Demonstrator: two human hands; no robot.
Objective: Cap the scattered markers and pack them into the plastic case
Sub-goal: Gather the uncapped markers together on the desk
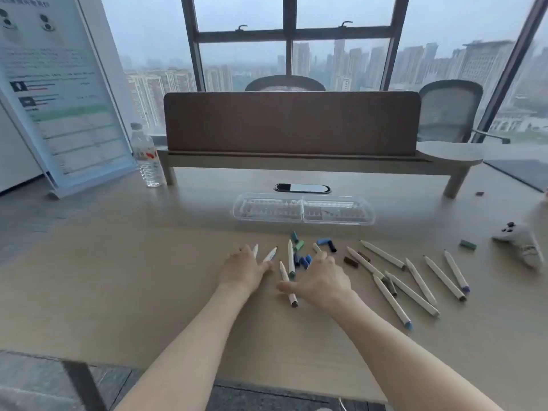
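Note:
Several cream-bodied markers (421, 277) lie uncapped and scattered across the desk, most of them to the right of my hands. Loose caps in blue, green and brown (302, 258) sit in a small heap just beyond my fingers. The clear plastic case (302, 208) lies open and flat further back, with nothing in its slots. My left hand (244, 269) rests palm down on the desk, fingers spread over two markers (270, 255). My right hand (318, 280) is also palm down with its fingers apart, lying over a marker (287, 284) and reaching into the caps.
A stray green cap (468, 244) and a white toy figure (522, 243) lie at the right. A water bottle (147, 157) and a standing sign (59, 93) are at the back left. A brown divider on a raised shelf (292, 123) crosses the desk behind the case.

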